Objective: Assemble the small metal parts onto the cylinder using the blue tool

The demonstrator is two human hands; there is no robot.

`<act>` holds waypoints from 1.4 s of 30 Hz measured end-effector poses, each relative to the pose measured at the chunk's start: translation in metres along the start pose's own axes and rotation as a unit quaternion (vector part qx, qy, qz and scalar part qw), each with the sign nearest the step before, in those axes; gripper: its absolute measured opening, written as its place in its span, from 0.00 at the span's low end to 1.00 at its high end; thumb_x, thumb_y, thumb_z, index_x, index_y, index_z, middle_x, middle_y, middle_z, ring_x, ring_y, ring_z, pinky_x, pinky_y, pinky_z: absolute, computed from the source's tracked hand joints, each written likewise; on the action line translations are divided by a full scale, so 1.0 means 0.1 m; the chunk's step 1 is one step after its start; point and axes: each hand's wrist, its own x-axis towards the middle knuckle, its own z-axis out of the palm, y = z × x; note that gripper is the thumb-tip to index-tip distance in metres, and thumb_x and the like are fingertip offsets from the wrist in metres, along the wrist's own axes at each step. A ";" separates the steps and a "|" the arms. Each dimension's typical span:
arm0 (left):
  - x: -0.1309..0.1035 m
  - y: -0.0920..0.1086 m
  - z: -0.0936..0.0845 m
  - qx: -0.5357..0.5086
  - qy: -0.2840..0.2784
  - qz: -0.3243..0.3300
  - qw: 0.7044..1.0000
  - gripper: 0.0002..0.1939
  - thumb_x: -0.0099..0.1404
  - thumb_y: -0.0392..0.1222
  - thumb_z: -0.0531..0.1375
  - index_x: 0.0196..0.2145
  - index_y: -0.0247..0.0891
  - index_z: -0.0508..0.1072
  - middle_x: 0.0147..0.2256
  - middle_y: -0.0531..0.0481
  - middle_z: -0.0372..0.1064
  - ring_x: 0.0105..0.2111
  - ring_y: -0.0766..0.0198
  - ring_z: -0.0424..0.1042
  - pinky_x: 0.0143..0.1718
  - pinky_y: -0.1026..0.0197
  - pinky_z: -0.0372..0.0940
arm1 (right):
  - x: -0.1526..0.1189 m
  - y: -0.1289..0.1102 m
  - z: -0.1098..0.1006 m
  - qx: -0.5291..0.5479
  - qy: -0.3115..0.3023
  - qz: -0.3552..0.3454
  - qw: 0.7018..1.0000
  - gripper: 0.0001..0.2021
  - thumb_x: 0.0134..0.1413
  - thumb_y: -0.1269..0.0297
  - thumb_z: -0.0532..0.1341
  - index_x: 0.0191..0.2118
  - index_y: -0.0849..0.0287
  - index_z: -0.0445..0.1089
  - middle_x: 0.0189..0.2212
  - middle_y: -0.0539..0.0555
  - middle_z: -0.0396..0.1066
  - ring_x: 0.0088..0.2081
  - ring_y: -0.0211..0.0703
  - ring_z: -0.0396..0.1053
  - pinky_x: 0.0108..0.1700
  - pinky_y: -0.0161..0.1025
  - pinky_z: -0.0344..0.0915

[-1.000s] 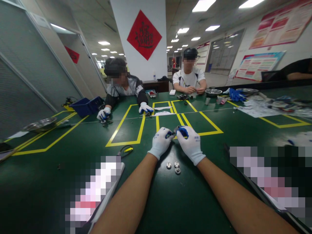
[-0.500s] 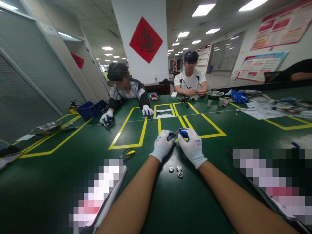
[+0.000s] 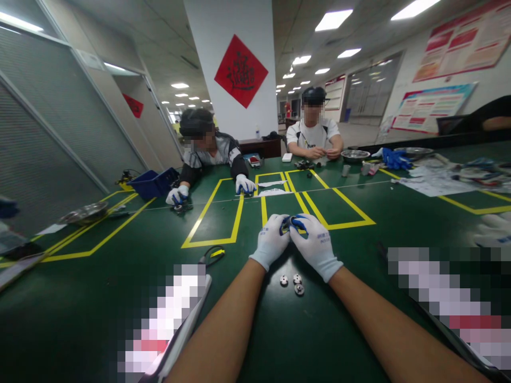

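My left hand (image 3: 273, 238) and my right hand (image 3: 314, 239), both in white gloves with blue palms, meet above the green table (image 3: 223, 298). Their fingers are closed around a small dark grey metal part (image 3: 290, 221), mostly hidden by the fingertips. Whether it is one piece or two pressed together I cannot tell. Below my wrists lie three small round silver metal discs with raised centres (image 3: 298, 289), two of them touching or nearly so.
Tablet-like devices flank my forearms, one at left (image 3: 187, 314), the other at right. A looped cable (image 3: 215, 254) lies beyond the left one. Yellow tape (image 3: 207, 244) marks the table. Two people work across it, near a blue bin (image 3: 149, 182) and a metal bowl (image 3: 355, 154).
My hands have come closer together, and the grey part held up by my right fingers is now mostly covered between both hands. The view has shifted slightly. The discs stay put.
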 end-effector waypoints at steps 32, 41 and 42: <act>-0.01 0.05 -0.02 0.000 0.006 0.006 1.000 0.15 0.65 0.33 0.58 0.49 0.40 0.74 0.47 0.46 0.72 0.48 0.59 0.73 0.54 0.56 0.70 | -0.01 -0.03 0.02 -0.042 -0.038 -0.022 0.998 0.09 0.61 0.62 0.63 0.44 0.58 0.76 0.45 0.60 0.76 0.48 0.52 0.73 0.52 0.50 0.71; -0.02 0.06 -0.03 -0.006 0.011 0.005 1.000 0.17 0.65 0.33 0.58 0.51 0.41 0.74 0.47 0.46 0.72 0.47 0.59 0.73 0.54 0.56 0.70 | -0.01 -0.03 0.01 -0.043 -0.033 -0.019 0.998 0.10 0.61 0.60 0.63 0.45 0.58 0.76 0.46 0.60 0.76 0.48 0.53 0.73 0.52 0.51 0.71; -0.02 0.07 -0.04 -0.007 0.010 0.005 1.000 0.17 0.65 0.33 0.58 0.51 0.42 0.74 0.47 0.46 0.72 0.47 0.59 0.73 0.54 0.56 0.70 | -0.01 -0.03 0.01 -0.044 -0.033 -0.018 0.998 0.10 0.61 0.60 0.63 0.45 0.58 0.76 0.45 0.60 0.76 0.47 0.53 0.73 0.52 0.51 0.72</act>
